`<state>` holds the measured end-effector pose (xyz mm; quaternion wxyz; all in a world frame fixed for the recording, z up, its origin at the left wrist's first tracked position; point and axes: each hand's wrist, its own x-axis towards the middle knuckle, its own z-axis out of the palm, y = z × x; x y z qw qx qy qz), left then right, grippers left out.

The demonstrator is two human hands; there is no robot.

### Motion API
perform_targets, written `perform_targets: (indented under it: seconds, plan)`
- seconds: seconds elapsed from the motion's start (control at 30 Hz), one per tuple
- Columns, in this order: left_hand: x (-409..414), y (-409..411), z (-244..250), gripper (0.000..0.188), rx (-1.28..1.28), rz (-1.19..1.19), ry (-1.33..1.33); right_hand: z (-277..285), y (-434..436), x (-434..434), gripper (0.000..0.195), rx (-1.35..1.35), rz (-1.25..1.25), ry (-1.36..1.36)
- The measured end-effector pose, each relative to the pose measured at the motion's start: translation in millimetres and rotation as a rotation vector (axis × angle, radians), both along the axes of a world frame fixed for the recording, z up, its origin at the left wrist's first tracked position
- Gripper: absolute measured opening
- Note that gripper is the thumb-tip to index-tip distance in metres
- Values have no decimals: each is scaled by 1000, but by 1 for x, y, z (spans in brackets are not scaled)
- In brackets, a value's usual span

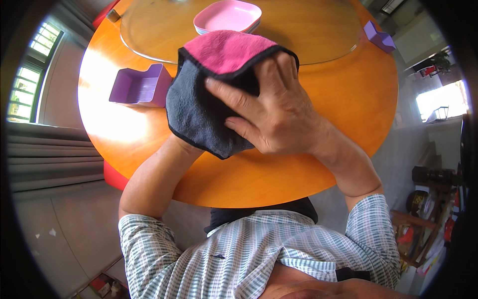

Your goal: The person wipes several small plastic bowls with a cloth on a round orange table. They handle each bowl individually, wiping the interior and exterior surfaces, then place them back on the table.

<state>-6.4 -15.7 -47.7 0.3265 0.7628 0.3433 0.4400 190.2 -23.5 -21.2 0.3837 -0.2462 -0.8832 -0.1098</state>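
A two-sided cloth, dark grey [192, 104] and pink with black edging, is raised over the near half of the round orange wooden table. My right hand [280, 108] lies against the cloth, its fingertips reaching under the folded pink part, with index finger and thumb across the grey side. The cloth covers my left hand, so only the wrist [186, 145] shows below its lower edge; what those fingers do is hidden. Just left of the cloth stands an open purple plastic box [140, 86]. Beyond the cloth is a stack of plastic trays, the top one pink [227, 17].
A glass turntable [317, 41] lies on the table [239, 187] under the trays. Another purple box [379, 37] stands at the right rim, and a small cylindrical object [112, 15] at the upper left. A red seat [115, 176] shows below the left edge.
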Motion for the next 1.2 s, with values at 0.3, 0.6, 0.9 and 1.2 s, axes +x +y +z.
perform_targets:
  seconds: [0.3,0.6,0.9,1.2]
  plan:
    - [19,-13,-9,74,-698,-477,-930,10,2,12,81,-222,-234,24]
    - [6,1,-28,66,-462,-329,-722,10,2,8,97,-66,-25,-184]
    - [7,10,-42,66,-829,-340,-997,-7,-14,-12,111,-316,142,-325]
    - [0,9,-20,66,-849,-743,-1334,-8,8,1,111,-259,-80,-285]
